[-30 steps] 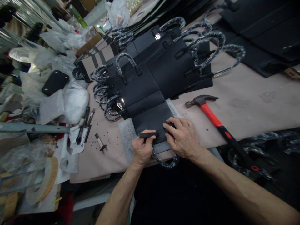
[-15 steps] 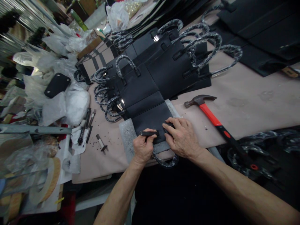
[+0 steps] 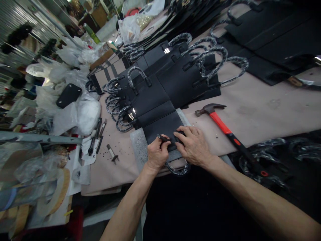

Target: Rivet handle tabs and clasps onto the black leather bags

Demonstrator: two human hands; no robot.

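Pinched in my left hand (image 3: 157,152) is a short dark rod-like tool (image 3: 162,137) that looks like a hole punch. Its lower end is at the black bag panel (image 3: 163,125), largely hidden by my fingers. My right hand (image 3: 193,145) lies on the same panel, its bent fingers gripping a black handle tab (image 3: 181,134). The plastic-wrapped handle (image 3: 178,172) of this panel loops over the table's front edge. Beneath the panel sits a grey speckled slab (image 3: 138,147). To the right of my right hand, a claw hammer (image 3: 220,123) with a red and black grip lies on the table.
More black bag panels (image 3: 175,77) with wrapped handles overlap behind my hands. A loose metal tool (image 3: 112,153) and several slim tools (image 3: 99,134) lie at left. Plastic bags (image 3: 86,113) and a tape roll (image 3: 60,190) crowd the left side. Stacked dark panels (image 3: 273,36) fill the upper right.
My left hand has turned the dark tool from nearly flat to a steeper tilt, bringing its end toward the panel by the tab. The right hand stays on the tab. The view has shifted slightly.
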